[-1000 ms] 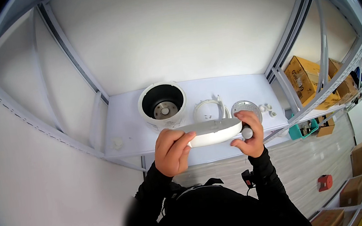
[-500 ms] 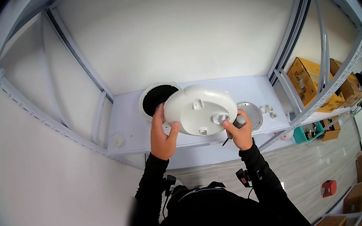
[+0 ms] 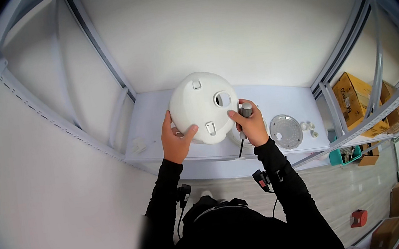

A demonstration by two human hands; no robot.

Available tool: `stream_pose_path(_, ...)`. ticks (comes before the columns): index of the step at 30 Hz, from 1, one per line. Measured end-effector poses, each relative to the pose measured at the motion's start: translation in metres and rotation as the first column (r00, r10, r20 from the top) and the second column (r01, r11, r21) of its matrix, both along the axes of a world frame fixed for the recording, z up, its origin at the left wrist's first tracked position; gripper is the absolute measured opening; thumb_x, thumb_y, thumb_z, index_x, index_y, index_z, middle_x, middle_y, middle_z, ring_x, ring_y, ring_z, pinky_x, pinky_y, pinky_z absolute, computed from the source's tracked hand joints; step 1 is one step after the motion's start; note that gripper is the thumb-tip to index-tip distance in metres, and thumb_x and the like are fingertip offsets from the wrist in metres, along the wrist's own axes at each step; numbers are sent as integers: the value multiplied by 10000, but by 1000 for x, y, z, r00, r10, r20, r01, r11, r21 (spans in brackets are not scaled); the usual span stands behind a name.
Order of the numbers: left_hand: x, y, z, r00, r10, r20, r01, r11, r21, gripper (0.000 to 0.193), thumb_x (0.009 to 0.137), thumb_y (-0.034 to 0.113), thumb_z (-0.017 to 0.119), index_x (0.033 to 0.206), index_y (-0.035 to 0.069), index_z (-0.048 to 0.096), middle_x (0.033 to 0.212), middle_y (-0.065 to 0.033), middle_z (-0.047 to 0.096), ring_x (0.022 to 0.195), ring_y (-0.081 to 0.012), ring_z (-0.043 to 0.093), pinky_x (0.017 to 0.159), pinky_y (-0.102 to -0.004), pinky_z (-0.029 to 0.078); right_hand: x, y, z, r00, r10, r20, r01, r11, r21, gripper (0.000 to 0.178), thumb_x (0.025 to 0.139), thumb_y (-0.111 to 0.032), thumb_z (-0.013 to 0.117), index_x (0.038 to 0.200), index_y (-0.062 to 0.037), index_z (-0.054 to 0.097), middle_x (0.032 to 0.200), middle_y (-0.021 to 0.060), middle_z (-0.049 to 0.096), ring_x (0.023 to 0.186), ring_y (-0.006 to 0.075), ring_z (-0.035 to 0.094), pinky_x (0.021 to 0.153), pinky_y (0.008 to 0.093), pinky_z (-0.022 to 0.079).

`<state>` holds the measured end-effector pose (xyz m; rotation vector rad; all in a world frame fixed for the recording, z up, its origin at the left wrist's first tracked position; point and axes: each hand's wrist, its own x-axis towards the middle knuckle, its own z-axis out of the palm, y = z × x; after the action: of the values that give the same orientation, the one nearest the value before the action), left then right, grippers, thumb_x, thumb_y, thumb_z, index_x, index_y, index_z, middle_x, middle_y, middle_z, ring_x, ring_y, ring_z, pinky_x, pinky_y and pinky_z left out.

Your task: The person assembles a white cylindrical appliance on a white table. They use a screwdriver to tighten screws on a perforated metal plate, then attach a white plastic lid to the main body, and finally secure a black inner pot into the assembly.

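Observation:
Between my two hands I hold a white round plastic cover (image 3: 192, 105), raised over the shelf and tilted so its outer face is toward me. That face has a round hole near its right side and two small slotted recesses. My left hand (image 3: 175, 140) grips the left edge, thumb on the face. My right hand (image 3: 253, 125) grips the right edge and also holds a screwdriver (image 3: 246, 110) with a grey handle, its dark shaft pointing down. Below the cover, a white round part (image 3: 235, 139) on the shelf is mostly hidden.
On the white shelf (image 3: 156, 100) to the right lie a perforated round disc (image 3: 286, 132) and several small white pieces (image 3: 311, 125). A pale item (image 3: 138, 144) lies at left. Metal posts frame the shelf. Cardboard boxes (image 3: 353, 100) and a teal basket (image 3: 347, 156) are at right.
The cover has turned from a flatter, edge-on tilt to face me more fully, showing its round hole. Both hands turned with it, and the screwdriver now points more steeply down.

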<state>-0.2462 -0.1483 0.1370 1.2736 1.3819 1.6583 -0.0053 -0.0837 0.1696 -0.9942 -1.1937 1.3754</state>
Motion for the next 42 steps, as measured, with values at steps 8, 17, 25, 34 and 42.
stream_pose_path(8, -52, 46, -2, 969, 95, -230, -108, 993, -44, 963, 858, 367, 827, 1548, -86, 331, 1402, -238, 532, 1181, -294, 633, 966, -387, 538, -55, 31, -20, 984, -120, 128, 98, 981, 169, 716, 895, -250, 823, 1460, 24, 478, 864, 25, 636, 604, 75, 534, 516, 238, 439)
stream_pose_path(17, -72, 73, -20, 911, -14, -412, -28, 995, -95, 973, 863, 459, 788, 1535, -82, 339, 1394, -271, 515, 1290, -383, 542, 1084, -447, 446, -59, 58, -40, 928, -151, 341, 76, 972, 223, 802, 887, -389, 810, 1459, 57, 468, 1103, 205, 699, 966, 209, 699, 833, 321, 561)
stream_pose_path(25, -65, 63, -25, 880, -4, -475, -36, 996, -76, 1002, 839, 417, 818, 1540, -79, 302, 1404, -256, 489, 1292, -392, 527, 1072, -460, 457, -50, 51, -58, 939, -87, 332, 42, 989, 140, 791, 908, -311, 796, 1499, 58, 422, 1160, 196, 692, 1010, 209, 690, 879, 320, 550)
stream_pose_path(34, -61, 52, -25, 873, 57, -484, -62, 998, 6, 1025, 817, 415, 837, 1539, -75, 301, 1403, -245, 476, 1295, -388, 512, 1059, -471, 462, -49, 44, -59, 977, -40, 209, 12, 991, 132, 787, 920, -239, 790, 1530, 52, 386, 1249, 178, 656, 1112, 211, 655, 952, 334, 528)
stream_pose_path(42, -64, 46, -25, 878, 108, -466, 8, 971, 240, 1095, 748, 310, 911, 1551, -68, 269, 1416, -239, 464, 1282, -388, 521, 1035, -472, 479, -44, 31, -49, 963, -70, 260, -18, 946, 322, 796, 904, -188, 801, 1549, 5, 376, 1198, 123, 618, 1073, 186, 619, 940, 327, 506)
